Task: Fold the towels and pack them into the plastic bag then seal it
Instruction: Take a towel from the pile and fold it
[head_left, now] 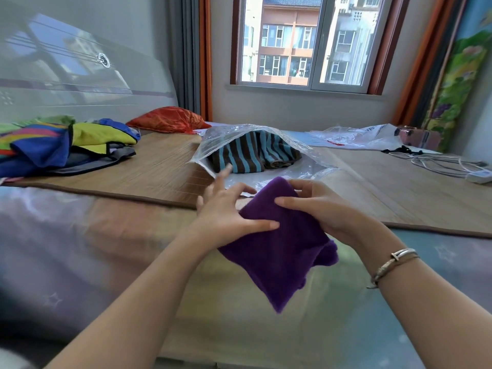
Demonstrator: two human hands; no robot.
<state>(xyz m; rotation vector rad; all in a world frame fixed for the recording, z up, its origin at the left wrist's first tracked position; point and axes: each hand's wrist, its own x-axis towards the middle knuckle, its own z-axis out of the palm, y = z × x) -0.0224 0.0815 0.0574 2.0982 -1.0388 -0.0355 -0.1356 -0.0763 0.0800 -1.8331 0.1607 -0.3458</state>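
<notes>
A person's two bare hands hold a folded purple plush towel in the air above the near edge of a bed, its lower corner hanging toward 6 o'clock. The left hand pinches the towel's left edge under its thumb, the other fingers spread and pointing toward 12 o'clock. The right hand, a metal bracelet on its wrist, grips the towel's upper right side, fingers curled over the cloth. Just beyond, at 12 o'clock, a clear plastic bag lies open-mouthed on a woven bamboo mat, a brown-and-blue striped towel inside it. At 10 o'clock sits a heap of multicoloured clothes, with an orange-red pillow behind. At 2 o'clock lie a white power strip with cable and another crumpled clear plastic bag. A window faces apartment blocks.
</notes>
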